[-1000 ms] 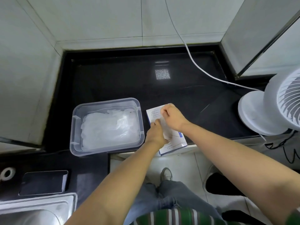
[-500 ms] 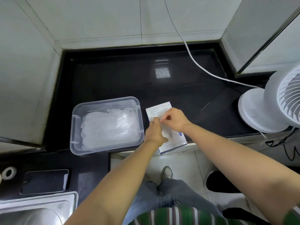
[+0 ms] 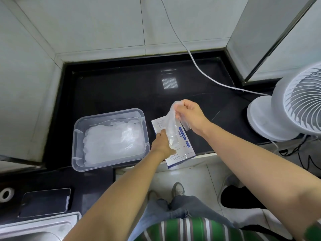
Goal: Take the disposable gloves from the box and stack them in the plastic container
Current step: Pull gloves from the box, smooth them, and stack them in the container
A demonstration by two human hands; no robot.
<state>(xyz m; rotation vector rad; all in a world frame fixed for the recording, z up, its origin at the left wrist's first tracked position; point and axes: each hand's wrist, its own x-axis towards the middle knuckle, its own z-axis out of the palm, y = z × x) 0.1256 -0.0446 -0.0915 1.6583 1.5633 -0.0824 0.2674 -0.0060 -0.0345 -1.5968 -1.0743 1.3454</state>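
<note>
A white and blue glove box [image 3: 180, 153] lies flat at the front edge of the black counter. My right hand [image 3: 190, 116] is raised above it, pinching the top of a clear disposable glove [image 3: 171, 126] that hangs down to the box. My left hand [image 3: 162, 145] rests on the left side of the box and holds the glove's lower end. Just left of the box stands the clear plastic container [image 3: 79, 138] with a pile of clear gloves [image 3: 113, 138] inside.
A white fan [image 3: 286, 108] stands at the right on the counter, its white cable [image 3: 199, 70] running up the tiled wall. A dark phone [image 3: 45, 202], a tape roll [image 3: 7, 193] and a steel sink [image 3: 34, 228] sit at the lower left.
My right hand has lifted up and right from the box, drawing a clear glove out. My left hand has stayed on the box.
</note>
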